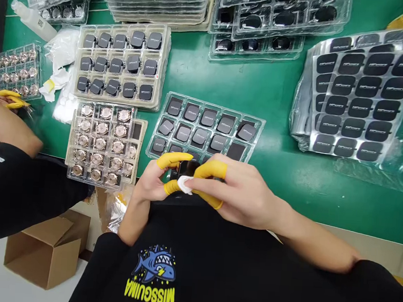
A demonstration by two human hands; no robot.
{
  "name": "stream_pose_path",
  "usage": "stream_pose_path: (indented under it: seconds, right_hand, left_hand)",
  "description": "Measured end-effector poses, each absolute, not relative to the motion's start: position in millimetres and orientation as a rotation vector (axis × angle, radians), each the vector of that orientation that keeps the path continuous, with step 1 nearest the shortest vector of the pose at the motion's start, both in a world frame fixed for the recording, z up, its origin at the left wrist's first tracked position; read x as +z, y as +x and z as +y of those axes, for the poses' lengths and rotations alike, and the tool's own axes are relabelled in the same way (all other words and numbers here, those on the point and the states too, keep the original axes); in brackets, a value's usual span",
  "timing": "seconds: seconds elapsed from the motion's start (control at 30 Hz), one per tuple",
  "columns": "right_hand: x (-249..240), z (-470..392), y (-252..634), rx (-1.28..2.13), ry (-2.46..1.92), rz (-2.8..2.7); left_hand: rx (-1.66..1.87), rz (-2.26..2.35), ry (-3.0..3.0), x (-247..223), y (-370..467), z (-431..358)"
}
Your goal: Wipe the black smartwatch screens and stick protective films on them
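Yellow-tipped left hand [152, 180] curls, apparently pinching a dark piece [187, 168] — right hand [243, 187], arched inward, pinches white cloth [184, 184].

The thin, stretchy finger cots [175, 159] I wear are bright yellow, the small flat object [187, 168] I hold glossy black, the crumpled cloth scrap [185, 184] white. A blue cartoon shark [158, 265] and yellow lettering [150, 293] mark my black fabric T-shirt [228, 268]. The flat worktop [277, 101] is green; at right, silver plastic sheets [360, 96] repeat black rounded squares [368, 109] in rows.

1 head-level view, facing forward and down; close above the hands [245, 191], green table [274, 96] beyond
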State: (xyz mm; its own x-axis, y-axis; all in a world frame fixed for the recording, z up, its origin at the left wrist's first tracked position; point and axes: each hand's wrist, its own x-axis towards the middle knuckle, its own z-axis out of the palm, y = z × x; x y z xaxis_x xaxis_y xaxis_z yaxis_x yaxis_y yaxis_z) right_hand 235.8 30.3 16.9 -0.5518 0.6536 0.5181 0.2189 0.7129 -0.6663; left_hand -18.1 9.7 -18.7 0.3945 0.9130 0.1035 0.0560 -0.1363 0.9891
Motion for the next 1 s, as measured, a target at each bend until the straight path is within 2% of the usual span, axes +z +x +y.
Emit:
stream_pose_path:
  seconds: [0.1,0.23,0.4,0.53,0.67,0.87,1.0]
  right_hand:
    - [13,32,224,0.534,-0.701,-2.149]
    - [-7,41,222,0.341,-0.915,-2.090]
    - [-26,48,242,0.557,-1.063,-1.891]
    - [-8,40,250,0.652,-0.984,-1.766]
    - [14,32,244,0.714,-0.832,-1.906]
    - [12,34,227,0.555,-0.728,-2.050]
    - [-2,47,227,0.350,-0.871,-2.084]
  left_hand:
    - [0.892,0.929,1.628,-20,-17,10]
    - [1.014,0.973,1.513,-27,-16,6]
    - [1.112,1.064,1.365,-26,-21,4]
    - [1.121,1.004,1.351,-19,-19,7]
    - [1.111,0.930,1.379,-17,-13,10]
    - [1.089,0.974,1.494,-20,-15,8]
    - [1.072,0.963,1.503,-20,-16,8]
